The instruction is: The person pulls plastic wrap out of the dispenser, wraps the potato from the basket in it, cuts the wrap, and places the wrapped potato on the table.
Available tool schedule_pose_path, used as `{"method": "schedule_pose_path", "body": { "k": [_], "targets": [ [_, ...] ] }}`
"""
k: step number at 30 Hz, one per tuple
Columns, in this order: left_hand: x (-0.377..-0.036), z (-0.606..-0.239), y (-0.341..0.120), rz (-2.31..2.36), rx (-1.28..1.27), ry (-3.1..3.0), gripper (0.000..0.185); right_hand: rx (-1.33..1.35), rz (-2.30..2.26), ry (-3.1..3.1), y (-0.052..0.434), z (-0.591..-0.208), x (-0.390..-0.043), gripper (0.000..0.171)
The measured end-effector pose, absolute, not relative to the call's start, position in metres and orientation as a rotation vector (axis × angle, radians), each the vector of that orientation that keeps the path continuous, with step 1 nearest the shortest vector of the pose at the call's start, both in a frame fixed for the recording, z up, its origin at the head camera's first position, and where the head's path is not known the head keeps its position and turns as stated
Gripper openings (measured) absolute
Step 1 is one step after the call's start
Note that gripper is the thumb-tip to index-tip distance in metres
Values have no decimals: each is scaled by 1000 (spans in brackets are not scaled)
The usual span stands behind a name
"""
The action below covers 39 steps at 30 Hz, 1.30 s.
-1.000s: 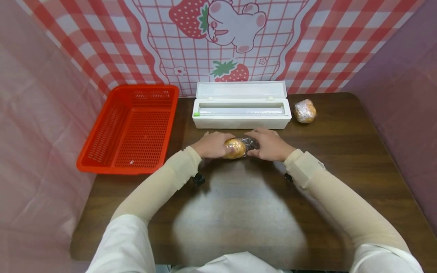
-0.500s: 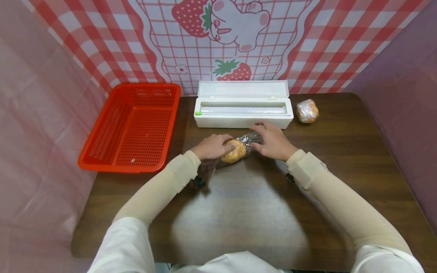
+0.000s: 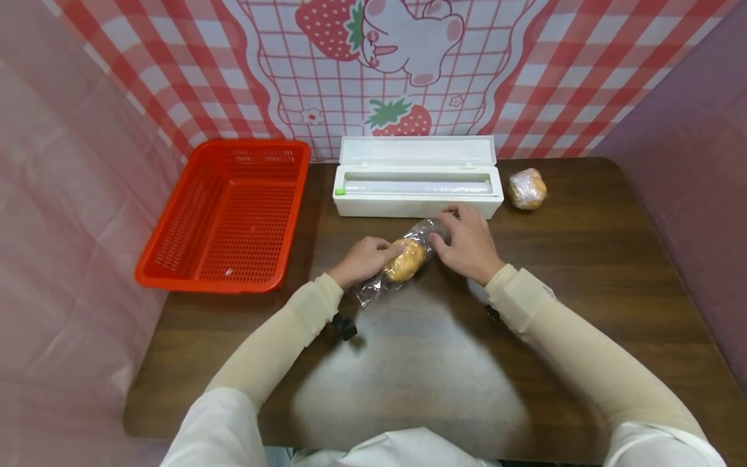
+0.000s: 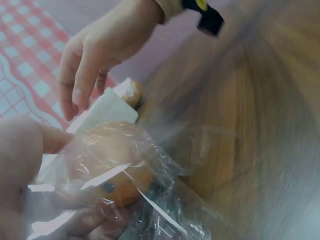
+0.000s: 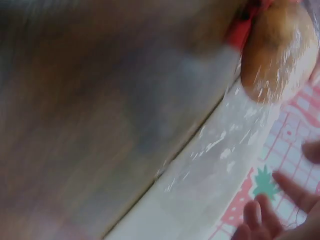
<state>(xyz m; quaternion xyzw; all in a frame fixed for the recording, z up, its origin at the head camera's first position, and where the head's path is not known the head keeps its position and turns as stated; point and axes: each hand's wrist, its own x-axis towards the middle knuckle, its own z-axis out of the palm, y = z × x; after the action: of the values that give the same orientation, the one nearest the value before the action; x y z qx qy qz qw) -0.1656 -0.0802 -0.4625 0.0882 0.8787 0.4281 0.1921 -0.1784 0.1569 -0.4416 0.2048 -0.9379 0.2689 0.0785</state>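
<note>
Bun point(image 3: 405, 260), golden, half-wrapped in clear film point(image 3: 373, 292), on desk point(image 3: 583, 272). Left hand point(image 3: 363, 258) fingers curled gripping bun; right hand point(image 3: 467, 241) fingers pinching film end.

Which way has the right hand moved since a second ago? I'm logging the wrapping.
Yes: the right hand moved back toward the white box.

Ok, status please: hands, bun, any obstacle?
Left hand holds bun in film. Right hand pinches film end. Nothing in the way.
</note>
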Motion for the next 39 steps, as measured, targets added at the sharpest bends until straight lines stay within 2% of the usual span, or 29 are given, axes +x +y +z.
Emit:
{"method": "schedule_pose_path", "body": {
  "k": [3, 8, 11, 16, 19, 25, 27, 33, 39],
  "targets": [
    [-157, -466, -76, 1332, 144, 2419, 58, 413, 985, -2883, 152, -440, -173, 43],
    [-140, -473, -70, 1575, -7, 2361, 55, 45, 1461, -3140, 149, -438, -166, 70],
    [-130, -476, -67, 1724, -105, 2294, 52, -117, 1784, -3157, 148, -441, -161, 75],
    [-118, -479, -63, 1857, -182, 2221, 51, -282, 2250, -3034, 143, -449, -160, 61],
    [-112, -481, -60, 1904, -212, 2182, 51, -292, 2439, -2924, 140, -453, -160, 52],
    [-98, -479, -53, 2002, -271, 2106, 50, -175, 2931, -2595, 133, -459, -160, 65],
    [-93, -477, -51, 2021, -276, 2087, 48, -138, 3099, -2426, 130, -461, -160, 64],
    [-81, -479, -43, 2054, -262, 2095, 46, -110, 3317, -2098, 122, -466, -158, 35],
    [-80, -481, -41, 2081, -240, 2100, 45, -111, 3359, -2015, 114, -465, -161, 23]
  ]
}}
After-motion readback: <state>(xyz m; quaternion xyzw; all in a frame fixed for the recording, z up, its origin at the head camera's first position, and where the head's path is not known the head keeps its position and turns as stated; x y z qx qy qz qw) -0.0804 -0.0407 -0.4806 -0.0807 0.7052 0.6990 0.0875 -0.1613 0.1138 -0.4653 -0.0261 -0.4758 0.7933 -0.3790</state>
